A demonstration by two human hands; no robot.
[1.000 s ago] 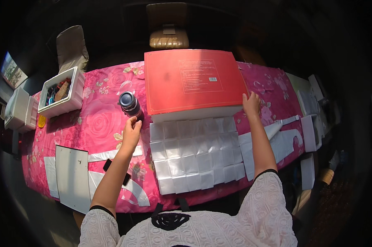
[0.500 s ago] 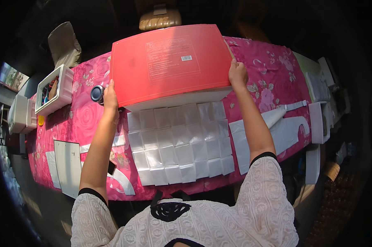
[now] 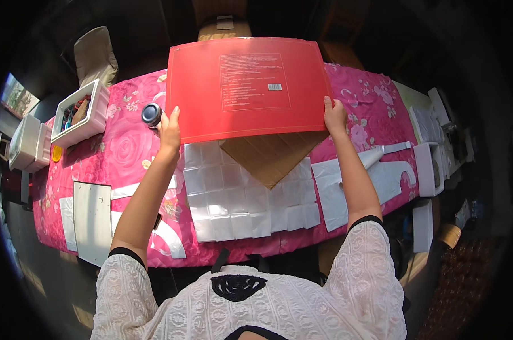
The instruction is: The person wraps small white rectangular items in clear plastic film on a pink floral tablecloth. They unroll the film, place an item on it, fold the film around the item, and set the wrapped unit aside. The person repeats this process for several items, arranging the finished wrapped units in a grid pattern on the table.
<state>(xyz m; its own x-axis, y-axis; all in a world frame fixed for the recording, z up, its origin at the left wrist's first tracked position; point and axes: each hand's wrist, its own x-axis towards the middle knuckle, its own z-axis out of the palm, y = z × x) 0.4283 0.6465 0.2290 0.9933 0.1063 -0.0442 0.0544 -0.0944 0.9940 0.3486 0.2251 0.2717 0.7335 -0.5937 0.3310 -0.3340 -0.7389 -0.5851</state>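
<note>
Landmark: the red board (image 3: 248, 88), one in number, a large flat sheet with a pale printed panel and gold border, held raised above the table (image 3: 126, 150), which carries a pink floral cloth.

Nearest the person, below the board's lower edge, lies one grid of white square pieces (image 3: 233, 198) laid edge to edge on the table. One brown cardboard sheet (image 3: 270, 158) rests on top of this grid, its upper part hidden under the board. Right of the grid are white cut-out shapes (image 3: 375, 173); left of it, one white rectangular panel (image 3: 92, 218) and further white strips.

Two hands hold the board. The left hand (image 3: 169, 129) is clamped on its lower left corner; the right hand (image 3: 335, 116) is clamped on its lower right edge. The hands are well apart, one at each side of the board.

Just left of the left hand stands one dark round jar (image 3: 152, 114).

Farther left of the board, one white open box (image 3: 86, 113) holds mixed small items, too small to identify. Beyond it, off the table's left end, sits one white closed container (image 3: 26, 144).
</note>
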